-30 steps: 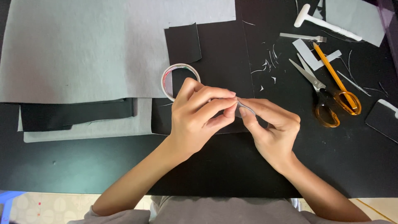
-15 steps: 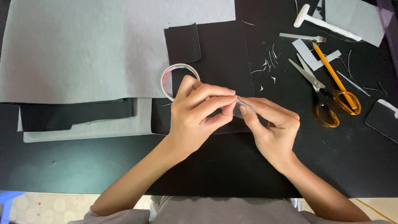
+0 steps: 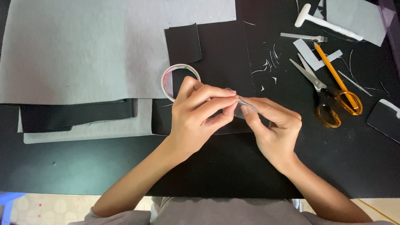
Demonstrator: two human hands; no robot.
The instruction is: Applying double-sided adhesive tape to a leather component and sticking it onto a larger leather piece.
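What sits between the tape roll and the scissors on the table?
In the head view, black sheet with pale trimmings lies between tape roll and scissors.

Single head view: looks straight down from above my black table [image 3: 208, 175], close over my hands, near edge at frame bottom.

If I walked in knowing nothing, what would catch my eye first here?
Most likely the two hands meeting mid-table: the left hand and right hand pinch a small strip of clear tape between their fingertips. Just behind the left hand lies a roll of tape, on the edge of a big grey sheet. To the right, orange-handled scissors lie open among paper slivers.
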